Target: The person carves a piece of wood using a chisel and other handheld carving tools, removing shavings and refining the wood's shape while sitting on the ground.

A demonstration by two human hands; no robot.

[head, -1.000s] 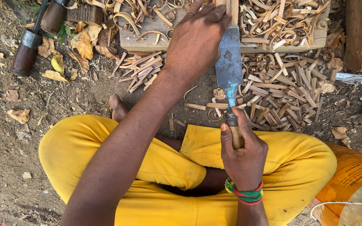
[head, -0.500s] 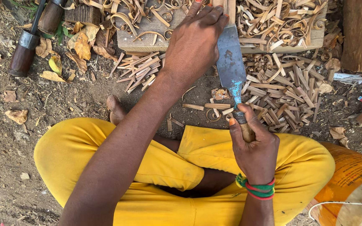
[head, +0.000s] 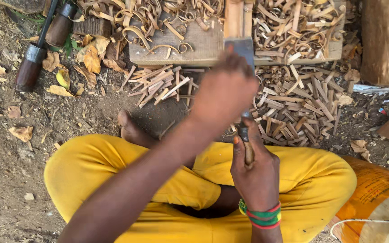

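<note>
My right hand (head: 254, 171), with a green and red wristband, grips the wooden handle of a broad metal blade (head: 240, 48). The blade points away from me toward a wooden board (head: 203, 45). My left hand (head: 223, 92), blurred with motion, lies over the middle of the blade. Its curled fingers are at the lower end of a pale wooden stick (head: 235, 18) that stands on the board. I sit cross-legged on the ground in yellow trousers (head: 91, 175).
Curled shavings (head: 149, 20) cover the board, and split wood strips (head: 293, 112) are piled in front of it. Two dark-handled tools (head: 30, 67) lie at the upper left. A log (head: 386, 40) stands at the right, and an orange container (head: 374, 202) is by my right knee.
My left hand has come down from the top of the stick toward me and now covers the blade. My right hand keeps its grip on the handle and shifted slightly left.
</note>
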